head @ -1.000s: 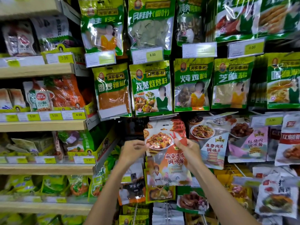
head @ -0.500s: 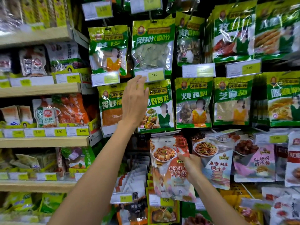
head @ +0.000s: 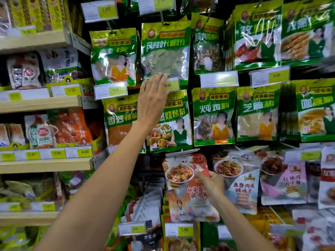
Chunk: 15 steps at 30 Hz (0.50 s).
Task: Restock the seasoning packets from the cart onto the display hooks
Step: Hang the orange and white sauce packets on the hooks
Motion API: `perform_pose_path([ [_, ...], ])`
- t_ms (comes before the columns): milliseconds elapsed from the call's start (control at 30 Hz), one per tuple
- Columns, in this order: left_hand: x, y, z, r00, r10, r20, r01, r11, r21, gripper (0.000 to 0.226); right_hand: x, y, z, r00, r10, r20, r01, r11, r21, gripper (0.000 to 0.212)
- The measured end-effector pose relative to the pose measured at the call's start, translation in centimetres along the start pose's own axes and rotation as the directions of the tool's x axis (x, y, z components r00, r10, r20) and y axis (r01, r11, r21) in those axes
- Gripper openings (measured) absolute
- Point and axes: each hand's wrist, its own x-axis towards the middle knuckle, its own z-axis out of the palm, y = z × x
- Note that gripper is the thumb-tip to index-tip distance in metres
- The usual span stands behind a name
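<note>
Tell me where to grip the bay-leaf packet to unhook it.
Probably the flat top band of the bay-leaf packet, beside the hang hole, pinched front to back, from the front. It hangs flat, a price tag overlaps its lower edge and neighbours crowd its sides. The left hand is nearest; the right hand holds a red sauce packet.

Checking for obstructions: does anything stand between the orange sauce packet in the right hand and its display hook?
Nothing visible does. The right hand grips the orange sauce packet against the display, just below the green barbecue packet. The hook itself is hidden. The left hand touches a price tag above.
</note>
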Motion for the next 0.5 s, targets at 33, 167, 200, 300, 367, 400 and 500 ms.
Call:
perform_pose_path([
  [33,0.0,0.0,0.0,1.0,0.001,0.002,-0.001,1.0,0.0,0.047,-0.1,-0.1,0.1,1.0,0.007,0.008,-0.007,1.0,0.009,0.018],
  [167,0.0,0.0,0.0,1.0,-0.007,0.013,0.007,1.0,0.006,0.047,-0.4,-0.5,0.4,1.0,-0.022,-0.019,0.023,1.0,0.014,0.035],
  [200,-0.1,0.0,0.0,1.0,-0.009,0.013,0.009,1.0,0.008,0.047,-0.5,-0.6,0.5,0.999,-0.028,-0.036,0.029,0.999,0.015,0.04],
  [300,0.0,0.1,0.0,1.0,-0.009,0.013,0.009,1.0,0.007,0.047,-0.6,-0.8,0.7,0.995,0.01,-0.097,-0.005,0.999,0.054,0.044],
  [367,0.1,0.1,0.0,1.0,-0.011,0.013,0.011,1.0,0.011,0.047,-0.5,-0.9,1.0,0.99,0.013,-0.141,-0.006,0.999,0.051,0.05],
  [400,0.1,0.0,0.0,1.0,-0.013,0.013,0.013,1.0,0.014,0.048,-0.4,-1.1,1.1,0.987,0.014,-0.159,-0.008,0.999,0.037,0.054],
  [500,0.1,0.0,0.1,1.0,-0.018,0.014,0.018,1.0,0.016,0.048,-0.1,-1.3,1.7,0.982,0.032,-0.189,-0.028,0.999,0.021,0.053],
])
